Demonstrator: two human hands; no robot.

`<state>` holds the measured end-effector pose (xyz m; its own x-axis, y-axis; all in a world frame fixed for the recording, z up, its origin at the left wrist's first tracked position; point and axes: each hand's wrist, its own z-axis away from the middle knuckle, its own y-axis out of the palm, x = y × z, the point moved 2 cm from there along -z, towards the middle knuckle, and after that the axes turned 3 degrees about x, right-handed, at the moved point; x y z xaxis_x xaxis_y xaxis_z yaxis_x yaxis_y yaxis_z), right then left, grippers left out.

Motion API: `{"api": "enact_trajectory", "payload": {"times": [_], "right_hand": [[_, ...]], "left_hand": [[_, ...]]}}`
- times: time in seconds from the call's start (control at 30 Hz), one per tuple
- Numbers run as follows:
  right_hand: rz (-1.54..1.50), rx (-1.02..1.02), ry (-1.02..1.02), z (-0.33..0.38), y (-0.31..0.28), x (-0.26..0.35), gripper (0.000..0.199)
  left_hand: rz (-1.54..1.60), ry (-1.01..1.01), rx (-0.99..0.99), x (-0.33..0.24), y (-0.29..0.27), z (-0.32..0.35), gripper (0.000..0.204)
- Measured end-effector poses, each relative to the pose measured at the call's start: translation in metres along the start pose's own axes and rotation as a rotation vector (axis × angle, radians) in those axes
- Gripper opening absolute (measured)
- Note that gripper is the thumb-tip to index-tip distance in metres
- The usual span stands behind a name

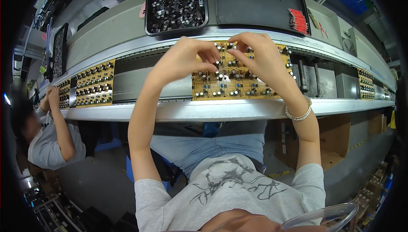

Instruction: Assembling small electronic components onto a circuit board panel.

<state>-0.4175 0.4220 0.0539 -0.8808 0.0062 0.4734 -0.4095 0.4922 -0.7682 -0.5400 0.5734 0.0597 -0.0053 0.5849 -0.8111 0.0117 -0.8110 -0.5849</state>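
Observation:
A yellow-brown circuit board panel [212,93] lies on the conveyor in front of me, filled with rows of black capacitors, silver-topped cylinders and small blue parts. My left hand [187,59] is over its left part, fingers curled and thumb bent toward them close above the components. Over the middle of the panel, my right hand [259,55] has its thumb and index finger bent toward each other near the far edge. Whatever small part either hand may hold is hidden among the fingers and components. A beaded bracelet [299,112] circles my right wrist.
Behind the conveyor rail [204,111] stand a black tray [148,19] of small black parts and a flat black tray [255,4] with a red bundle. More panels lie left [95,83] and right [366,83]. A co-worker [55,140] works at the left.

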Motion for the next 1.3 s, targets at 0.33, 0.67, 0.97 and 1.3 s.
{"api": "enact_trajectory", "payload": {"times": [0.33, 0.67, 0.97, 1.3], "right_hand": [[0.052, -0.067, -0.068, 0.000, 0.001, 0.002, 0.014], [0.060, -0.058, -0.057, -0.001, 0.001, 0.008, 0.013], [0.069, -0.114, -0.115, -0.003, 0.003, 0.009, 0.011], [0.069, -0.091, -0.106, -0.006, 0.006, 0.012, 0.010]], "left_hand": [[-0.414, 0.064, 0.026, -0.002, 0.021, 0.014, 0.011], [-0.534, 0.076, -0.012, 0.002, 0.029, 0.015, 0.016], [-0.562, 0.122, -0.068, 0.004, 0.032, 0.015, 0.011], [-0.481, 0.106, -0.120, 0.009, 0.035, 0.017, 0.011]]}}
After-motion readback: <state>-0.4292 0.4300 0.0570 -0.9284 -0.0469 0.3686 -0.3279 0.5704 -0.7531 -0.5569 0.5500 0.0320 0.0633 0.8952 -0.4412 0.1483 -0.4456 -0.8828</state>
